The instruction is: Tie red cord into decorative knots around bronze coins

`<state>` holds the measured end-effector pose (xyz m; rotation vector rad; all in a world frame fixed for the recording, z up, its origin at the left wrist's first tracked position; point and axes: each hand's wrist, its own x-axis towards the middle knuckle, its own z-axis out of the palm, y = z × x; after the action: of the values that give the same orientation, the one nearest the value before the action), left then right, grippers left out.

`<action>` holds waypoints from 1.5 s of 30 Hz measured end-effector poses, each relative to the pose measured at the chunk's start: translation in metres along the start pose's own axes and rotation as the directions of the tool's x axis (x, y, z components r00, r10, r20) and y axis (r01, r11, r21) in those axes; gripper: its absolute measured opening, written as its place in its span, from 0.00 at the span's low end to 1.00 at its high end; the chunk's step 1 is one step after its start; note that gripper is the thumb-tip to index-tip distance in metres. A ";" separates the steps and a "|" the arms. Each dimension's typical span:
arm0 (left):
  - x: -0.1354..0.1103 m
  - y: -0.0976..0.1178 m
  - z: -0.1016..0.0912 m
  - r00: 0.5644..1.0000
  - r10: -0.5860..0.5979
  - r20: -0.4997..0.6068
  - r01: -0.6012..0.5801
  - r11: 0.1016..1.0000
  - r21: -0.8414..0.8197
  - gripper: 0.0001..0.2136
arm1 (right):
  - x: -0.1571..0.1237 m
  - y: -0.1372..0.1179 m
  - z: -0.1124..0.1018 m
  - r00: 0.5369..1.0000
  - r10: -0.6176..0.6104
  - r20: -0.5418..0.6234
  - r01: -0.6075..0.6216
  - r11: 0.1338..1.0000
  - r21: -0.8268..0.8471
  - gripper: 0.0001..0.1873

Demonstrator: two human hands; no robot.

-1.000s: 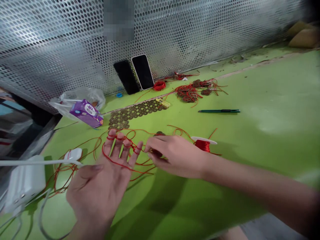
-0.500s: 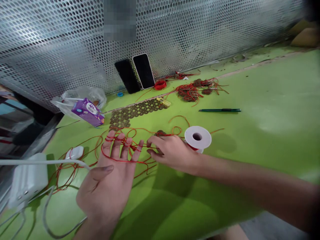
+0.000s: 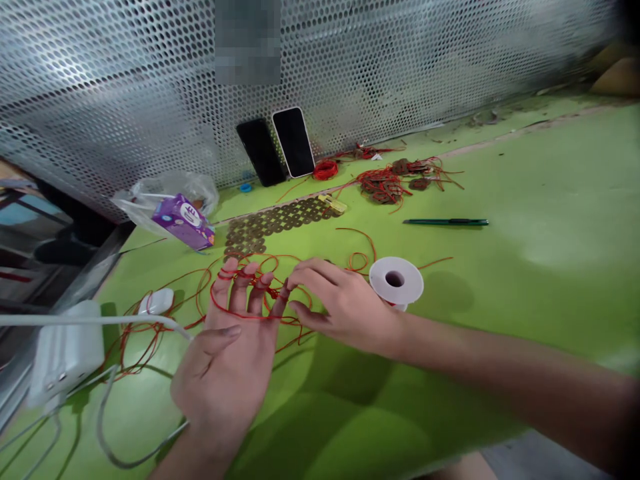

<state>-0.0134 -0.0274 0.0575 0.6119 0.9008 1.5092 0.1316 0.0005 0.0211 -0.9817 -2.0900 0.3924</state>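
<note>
My left hand is held palm up with its fingers stretched and apart. Red cord is wound around those fingers, and a strand crosses the front of them. My right hand pinches at the tip of the left little finger, where the cord passes; its fingertips partly hide the strand. Just behind the right wrist stands a white spool with a little red cord showing below its rim. Loose cord lies in loops on the green table beneath both hands.
Round holed coins lie in rows beyond my hands, near a purple box. Two phones lean on the perforated metal panel. Further right are corded coin bundles and a green pen. A white charger with cables sits at left.
My right hand has closed in on the left little finger, where a gap with taut cord showed before. The whole view has shifted slightly, moving things to the right.
</note>
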 end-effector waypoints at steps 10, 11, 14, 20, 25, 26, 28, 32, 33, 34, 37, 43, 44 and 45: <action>0.001 -0.001 -0.002 0.998 -0.010 0.067 0.013 0.999 -0.050 0.19 | 0.005 0.005 0.001 0.995 0.068 -0.075 -0.080 0.982 -0.168 0.15; 0.001 -0.001 -0.003 0.998 -0.010 0.064 0.013 0.999 -0.052 0.19 | 0.005 0.006 0.001 0.996 0.079 -0.046 -0.085 0.981 -0.171 0.13; 0.001 0.000 -0.003 0.998 -0.022 0.057 0.025 0.998 -0.054 0.18 | 0.004 0.008 0.001 0.997 0.067 0.049 -0.063 0.994 -0.089 0.15; 0.001 0.000 -0.003 0.991 -0.115 0.073 0.121 0.988 -0.092 0.20 | 0.005 0.015 0.007 0.994 -0.009 0.111 -0.017 0.973 0.230 0.25; 0.001 -0.003 -0.004 0.982 -0.152 0.111 0.168 0.975 -0.148 0.19 | 0.004 0.027 0.018 0.990 0.033 0.134 -0.066 0.968 0.244 0.23; 0.000 -0.003 -0.004 0.982 -0.152 0.109 0.167 0.974 -0.151 0.20 | 0.004 0.029 0.020 0.990 0.057 0.131 -0.087 0.968 0.236 0.21; 0.000 -0.003 -0.003 0.982 -0.157 0.101 0.171 0.974 -0.148 0.20 | 0.003 0.031 0.022 0.987 0.097 0.125 -0.124 0.967 0.221 0.14; 0.001 0.001 -0.001 0.984 -0.158 0.083 0.168 0.977 -0.133 0.19 | 0.003 0.030 0.021 0.976 0.172 0.135 -0.198 0.956 0.218 0.06; 0.002 0.002 -0.002 0.986 -0.145 0.082 0.155 0.979 -0.130 0.19 | 0.003 0.029 0.021 0.972 0.178 0.154 -0.210 0.953 0.219 0.07; 0.003 0.003 -0.002 0.988 -0.129 0.081 0.139 0.982 -0.125 0.19 | 0.003 0.027 0.020 0.967 0.180 0.181 -0.218 0.952 0.214 0.08; 0.007 0.004 -0.005 0.993 -0.076 0.089 0.086 0.989 -0.117 0.18 | 0.002 0.020 0.017 0.947 0.183 0.265 -0.224 0.965 0.134 0.12; 0.010 0.005 -0.006 0.981 0.015 0.194 -0.003 0.998 -0.065 0.17 | -0.002 0.008 0.013 0.928 0.243 0.282 -0.244 0.969 -0.034 0.10; 0.010 0.004 -0.005 0.975 0.046 0.218 -0.038 0.998 -0.040 0.17 | -0.003 0.008 0.012 0.934 0.235 0.270 -0.234 0.972 -0.035 0.09; 0.010 0.004 -0.004 0.968 0.075 0.240 -0.076 0.997 -0.005 0.18 | -0.003 0.007 0.010 0.944 0.214 0.252 -0.214 0.976 -0.026 0.08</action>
<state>-0.0207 -0.0186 0.0572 0.8210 0.7007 1.4643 0.1287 0.0033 0.0091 -1.2171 -2.2138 0.6611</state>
